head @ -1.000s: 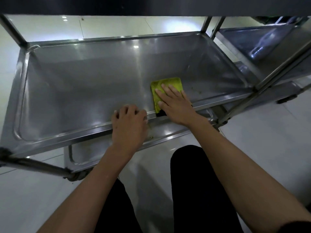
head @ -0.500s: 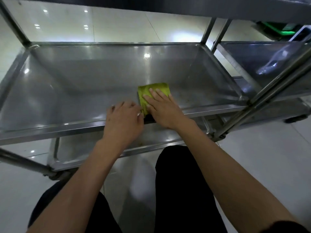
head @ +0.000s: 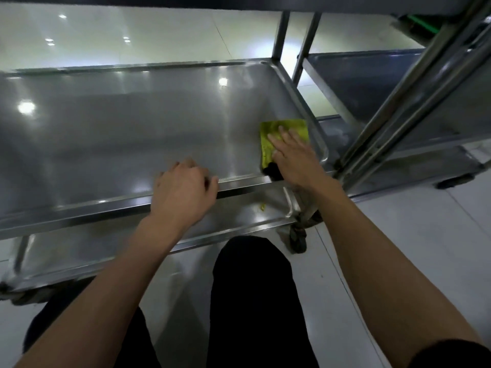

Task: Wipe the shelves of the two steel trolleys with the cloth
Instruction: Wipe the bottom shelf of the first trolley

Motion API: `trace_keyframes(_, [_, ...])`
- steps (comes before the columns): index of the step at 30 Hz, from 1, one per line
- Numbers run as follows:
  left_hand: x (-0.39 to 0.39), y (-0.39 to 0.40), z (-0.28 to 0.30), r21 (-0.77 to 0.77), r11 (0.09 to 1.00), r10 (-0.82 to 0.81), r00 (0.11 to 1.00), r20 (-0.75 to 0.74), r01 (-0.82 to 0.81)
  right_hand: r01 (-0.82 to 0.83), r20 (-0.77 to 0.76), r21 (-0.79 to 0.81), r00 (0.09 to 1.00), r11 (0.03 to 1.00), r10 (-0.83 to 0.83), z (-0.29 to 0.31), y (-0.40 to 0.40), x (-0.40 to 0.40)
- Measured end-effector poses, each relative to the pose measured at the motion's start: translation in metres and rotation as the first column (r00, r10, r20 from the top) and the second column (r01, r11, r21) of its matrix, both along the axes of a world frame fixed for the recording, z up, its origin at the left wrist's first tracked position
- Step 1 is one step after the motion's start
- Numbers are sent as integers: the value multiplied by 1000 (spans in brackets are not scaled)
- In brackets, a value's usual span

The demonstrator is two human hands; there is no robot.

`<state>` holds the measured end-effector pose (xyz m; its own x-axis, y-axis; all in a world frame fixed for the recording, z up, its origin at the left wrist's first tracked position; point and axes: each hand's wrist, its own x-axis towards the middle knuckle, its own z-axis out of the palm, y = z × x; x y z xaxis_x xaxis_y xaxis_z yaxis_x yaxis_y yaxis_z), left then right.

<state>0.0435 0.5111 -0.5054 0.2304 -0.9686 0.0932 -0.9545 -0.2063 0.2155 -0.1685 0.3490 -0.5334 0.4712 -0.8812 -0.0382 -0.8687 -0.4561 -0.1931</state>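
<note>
Steel fills most of the view: the middle shelf point(head: 132, 134) of the near trolley is a shallow tray with a raised rim, its brushed surface smeared with soft reflections of ceiling lights. A yellow-green cloth point(head: 284, 128) lies flat on this shelf in its near right corner, close to the right rim. The right hand point(head: 295, 158) rests on top of the cloth with fingers straight and slightly spread, palm down, pressing it to the metal; a dark patch shows at the cloth's near edge beside the heel of the hand. The left hand point(head: 183, 189) is at the front rim point(head: 239, 183) of the shelf, its fingers curled over the edge, though blur makes it hard to say how firmly it grips.

Below the front rim the lower shelf point(head: 106, 243) shows, with a small yellowish speck point(head: 262, 207) on it near the right end. A caster point(head: 299, 235) sits under the near right corner. Upright steel posts point(head: 398, 107) rise at the right, and beyond them stands the second trolley point(head: 372, 83), its darker shelf just beside the first. A green-edged object point(head: 422, 25) is partly visible in the top right corner.

Pale glossy floor tiles point(head: 411, 248) surround the trolleys and mirror the lights. The person's dark-trousered legs point(head: 252, 301) sit at the bottom of the view.
</note>
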Motion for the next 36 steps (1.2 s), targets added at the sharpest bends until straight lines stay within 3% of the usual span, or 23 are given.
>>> trace_keyframes(3, [-3,0,-1,-19,1000,22,1000,21,-22,88,-26,26,996,996,-88,0,-19,-31])
trace_keyframes(8, [0,2,-4,-51,998,29,998,50,-26,99,13,15,995,995,-99,-7,-24,-29])
trace_keyframes(13, [12,9,-5,-67,998,-16,1000,-25,14,83,-23,16,996,996,-82,-7,-15,-13])
trace_keyframes(18, [54,21,-3,-57,989,-145,976,-160,138,-45,-13,64,999,997,46,-8,14,62])
trace_keyframes(24, [147,65,-10,-134,987,83,996,-40,-88,-207,-13,29,978,978,207,-6,63,188])
trace_keyframes(28, [171,84,-18,-180,977,110,992,-53,-118,-336,-1,-15,942,942,336,-8,99,270])
trace_keyframes(36, [175,85,-20,-171,972,153,986,-65,-162,-387,32,-44,921,921,389,-11,107,281])
